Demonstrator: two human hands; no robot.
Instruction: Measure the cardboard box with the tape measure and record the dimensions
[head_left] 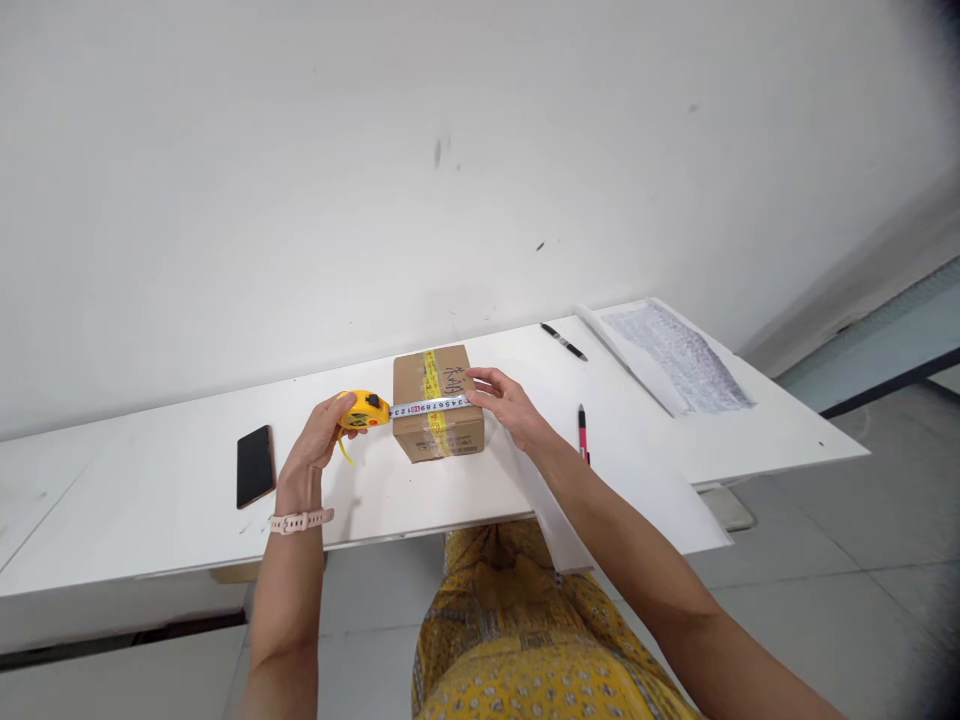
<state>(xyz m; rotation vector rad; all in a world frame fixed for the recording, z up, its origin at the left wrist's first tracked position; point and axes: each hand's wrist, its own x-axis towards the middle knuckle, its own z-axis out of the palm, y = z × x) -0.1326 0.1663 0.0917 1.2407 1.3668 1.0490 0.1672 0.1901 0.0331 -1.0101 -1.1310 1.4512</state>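
Observation:
A small brown cardboard box [409,385] with yellow tape and dark handwriting on its top sits on the white table. My left hand [326,425], left of the box, is closed around a yellow tape measure [364,409] with a yellow strap hanging from it. The pulled-out blade [427,407] lies across the box top, near its front edge. At the box's right edge, my right hand [504,402] pinches the blade's end, its fingertips partly hiding that end.
A dark phone [256,466] lies on the white table [172,460] at the left. To the right are a black pen [564,342], a pink and black pen [583,435], white paper [645,490] overhanging the front edge, and a written sheet [675,355]. A wall [420,200] stands behind.

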